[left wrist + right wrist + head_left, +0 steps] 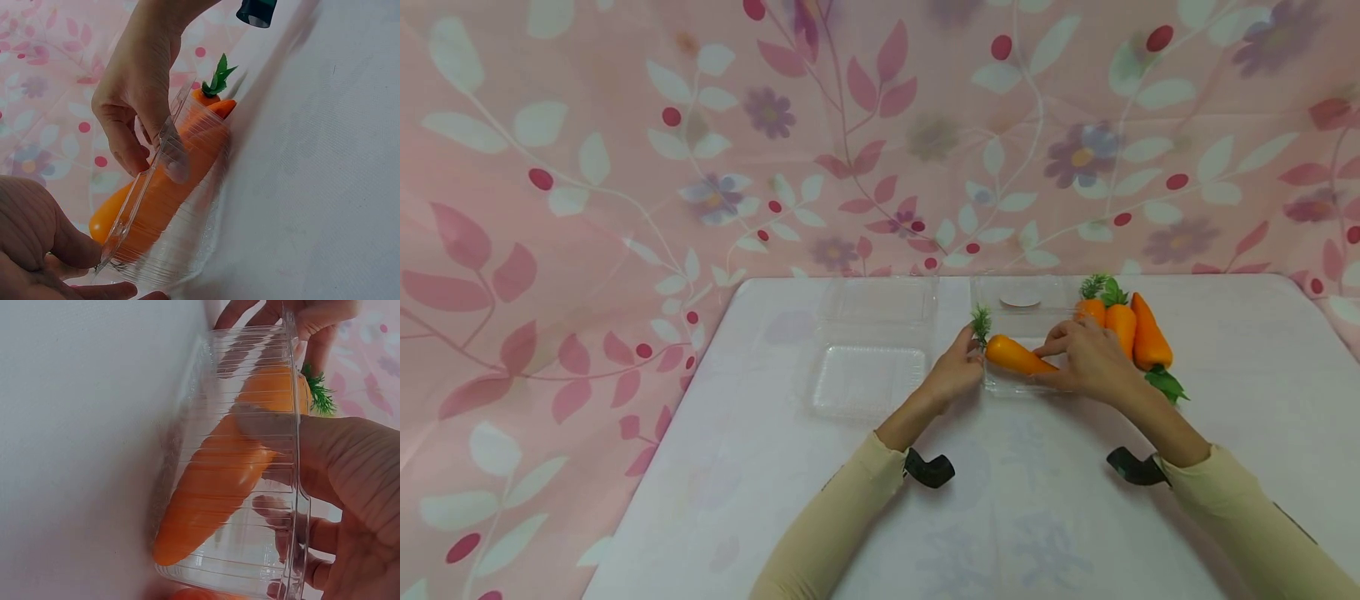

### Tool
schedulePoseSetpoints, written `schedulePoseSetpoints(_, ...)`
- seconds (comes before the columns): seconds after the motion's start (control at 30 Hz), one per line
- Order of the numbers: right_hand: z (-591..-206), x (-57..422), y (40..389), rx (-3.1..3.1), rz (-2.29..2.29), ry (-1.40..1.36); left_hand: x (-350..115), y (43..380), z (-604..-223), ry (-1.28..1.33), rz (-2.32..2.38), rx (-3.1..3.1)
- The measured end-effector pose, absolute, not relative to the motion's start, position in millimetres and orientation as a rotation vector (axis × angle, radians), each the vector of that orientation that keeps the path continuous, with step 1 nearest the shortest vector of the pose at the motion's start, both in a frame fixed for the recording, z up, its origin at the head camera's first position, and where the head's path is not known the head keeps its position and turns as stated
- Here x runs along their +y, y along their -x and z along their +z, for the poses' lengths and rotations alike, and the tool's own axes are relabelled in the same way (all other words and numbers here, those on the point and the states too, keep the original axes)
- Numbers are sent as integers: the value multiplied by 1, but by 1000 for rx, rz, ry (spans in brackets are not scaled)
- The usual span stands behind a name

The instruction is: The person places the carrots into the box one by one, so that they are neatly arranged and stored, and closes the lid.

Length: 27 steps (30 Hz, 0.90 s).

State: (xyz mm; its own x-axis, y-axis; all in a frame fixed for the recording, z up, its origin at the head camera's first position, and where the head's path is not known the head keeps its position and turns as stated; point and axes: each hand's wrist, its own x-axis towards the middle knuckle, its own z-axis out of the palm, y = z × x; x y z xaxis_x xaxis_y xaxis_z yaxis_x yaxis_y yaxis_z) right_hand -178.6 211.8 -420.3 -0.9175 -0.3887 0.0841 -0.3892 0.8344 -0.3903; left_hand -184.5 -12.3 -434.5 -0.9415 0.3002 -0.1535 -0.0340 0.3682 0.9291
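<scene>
An orange toy carrot [1011, 354] with a feathery green top lies slanted in an open clear plastic box [1000, 388]. In the right wrist view the carrot [209, 487] shows through the ribbed wall, its thick end at the rim and its tip low. My right hand [1093, 358] reaches into the box and holds the carrot near its narrow end, thumb against its side. At the left end, by the green top, my left hand [953, 371] grips the box's edge; its thumb is at the rim [106, 259] in the left wrist view.
Another clear plastic box [868, 379] stands on the left with its lid laid back. To the right lie an orange toy carrot [1150, 337] pointing away and two more [1122, 325] with green tops, partly behind my right hand. A floral pink cloth [850, 142] hangs behind the white table [760, 500].
</scene>
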Motion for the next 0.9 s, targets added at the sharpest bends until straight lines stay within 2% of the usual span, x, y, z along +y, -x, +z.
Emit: schedulePoseSetpoints(0.9,-419,215,182,-3068,447,-794,-11,184,-433,-222,1575,2326)
